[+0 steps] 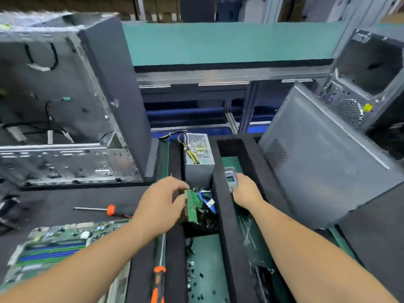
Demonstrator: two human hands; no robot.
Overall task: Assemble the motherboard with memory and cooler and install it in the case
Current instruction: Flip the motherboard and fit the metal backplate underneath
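The left hand is pinching a green memory module by its upper edge, thumb and fingers curling around it as it stands upright in the middle compartment of the black foam parts tray. Holding it by the edge is probably keeping the fingers away from the contacts and chips. The right hand is reaching into the tray's right-hand compartment, its fingers bending down over a small silvery part with a square window; I cannot tell whether it is gripping that part or only touching it, since the fingertips are hidden behind the hand.

The motherboard is lying flat at the near left corner of the dark work mat, slots facing up, apparently so parts can be pressed straight down into it. The open computer case is lying on its side at the mat's far left, its cavity facing the person, presumably waiting for the finished board.

An orange-handled screwdriver is resting on the mat just beyond the motherboard, and a second one is lying along the tray's left channel, both within easy reach. A power supply is sitting at the far end of the middle compartment, and loose screws are scattered at its near end. A grey side panel is leaning against the tray's right edge.

The memory step seems to be just starting; no cooler is clearly identifiable.
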